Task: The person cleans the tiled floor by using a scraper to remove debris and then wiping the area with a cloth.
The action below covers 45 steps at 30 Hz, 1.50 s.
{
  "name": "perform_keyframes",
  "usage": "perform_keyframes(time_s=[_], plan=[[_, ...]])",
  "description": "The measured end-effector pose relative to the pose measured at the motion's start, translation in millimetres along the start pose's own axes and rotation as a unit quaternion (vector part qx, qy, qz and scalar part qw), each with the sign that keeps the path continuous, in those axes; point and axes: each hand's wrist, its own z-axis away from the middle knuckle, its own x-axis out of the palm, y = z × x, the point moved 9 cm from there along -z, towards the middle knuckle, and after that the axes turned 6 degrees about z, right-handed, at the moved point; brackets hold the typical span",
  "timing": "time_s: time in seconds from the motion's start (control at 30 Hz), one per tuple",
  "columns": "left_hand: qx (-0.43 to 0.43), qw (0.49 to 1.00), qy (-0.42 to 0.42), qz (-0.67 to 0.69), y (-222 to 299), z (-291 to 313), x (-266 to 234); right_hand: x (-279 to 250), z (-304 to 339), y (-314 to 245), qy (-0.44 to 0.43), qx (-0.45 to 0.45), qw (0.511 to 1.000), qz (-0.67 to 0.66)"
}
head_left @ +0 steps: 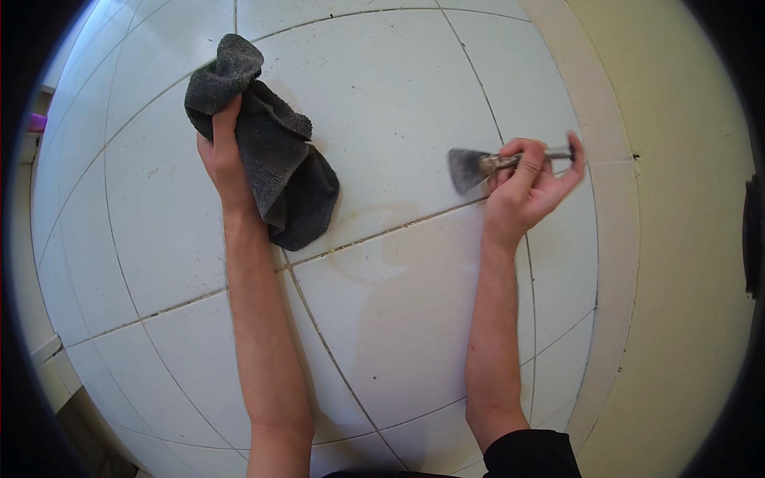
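Note:
My left hand [226, 159] grips a dark grey cloth [275, 159], which is bunched at the top and hangs in folds past the wrist. Part of the left fingers is hidden behind it. Over at the right, my right hand [526, 187] is closed round the handle of a scraper [468, 170]. Its flared grey blade points left, and one fingertip rests near the handle's far end. The scraper and hand look slightly blurred. Below both hands lies a white tiled surface [382, 103] with dark joint lines and small dark specks.
A pale yellow wall [677, 239] runs along the right, with a beige tile strip [613, 207] at its foot. White ledges and a purple thing [37, 122] show at the far left edge. A dark object [751, 239] sits at the right rim.

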Motion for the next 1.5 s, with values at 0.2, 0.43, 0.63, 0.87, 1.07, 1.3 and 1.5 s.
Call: perform_keyframes(time_s=[0.2, 0.43, 0.63, 0.87, 1.07, 1.3, 1.5], plan=[[0.016, 1.0, 0.021, 0.001, 3, 3, -1, 0, -3, 7, -0.009, 0.034, 0.999, -0.011], [-0.048, 0.994, 0.004, 0.099, -3, 5, 1, 3, -2, 6, -0.019, 0.017, 1.0, -0.008], [0.011, 0.999, 0.039, 0.036, 32, 11, 5, -3, -4, 1, 0.011, -0.004, 1.0, -0.019], [0.395, 0.815, -0.109, -0.409, 96, 43, 77, -9, -3, -4, 0.027, -0.034, 0.999, -0.004], [0.146, 0.838, -0.202, -0.485, 30, 40, 83, -12, -7, 4, 0.006, -0.034, 0.999, 0.019], [0.167, 0.856, -0.204, -0.444, 28, 38, 78, -7, -5, 1, -0.001, -0.015, 1.0, -0.007], [0.176, 0.85, -0.203, -0.452, 29, 39, 81, -3, -8, 10, -0.032, 0.03, 0.998, -0.047]])
